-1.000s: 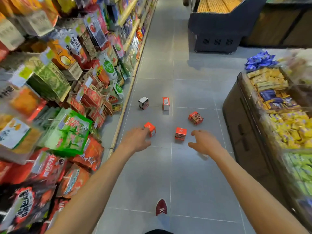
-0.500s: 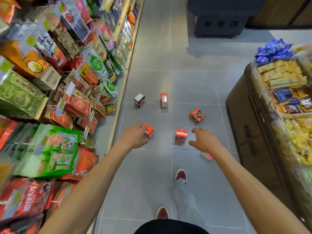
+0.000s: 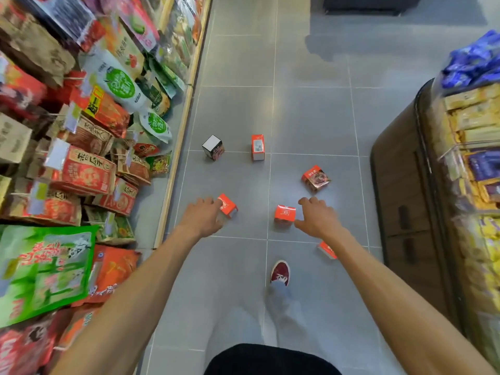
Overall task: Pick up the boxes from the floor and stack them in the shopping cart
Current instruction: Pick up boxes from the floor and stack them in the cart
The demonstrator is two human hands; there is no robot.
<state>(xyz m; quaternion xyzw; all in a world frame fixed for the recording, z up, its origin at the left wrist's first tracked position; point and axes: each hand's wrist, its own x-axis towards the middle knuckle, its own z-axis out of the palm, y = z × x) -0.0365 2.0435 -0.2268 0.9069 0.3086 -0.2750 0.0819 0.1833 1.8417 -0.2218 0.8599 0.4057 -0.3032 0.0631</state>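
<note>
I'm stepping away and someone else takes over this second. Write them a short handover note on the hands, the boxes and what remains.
Left hand: open, reaching down at the near-left red box; no grip yet.
Right hand: open, beside the near-middle red box; not holding it.
Other boxes on the floor: a white-topped box and an upright red box farther up the aisle, a tilted red box to the right, and one partly hidden under the right forearm.
Done: nothing lifted; six boxes are on the tiles.
Left: pick up every box and stack them in the shopping cart, which is not in view.
</note>
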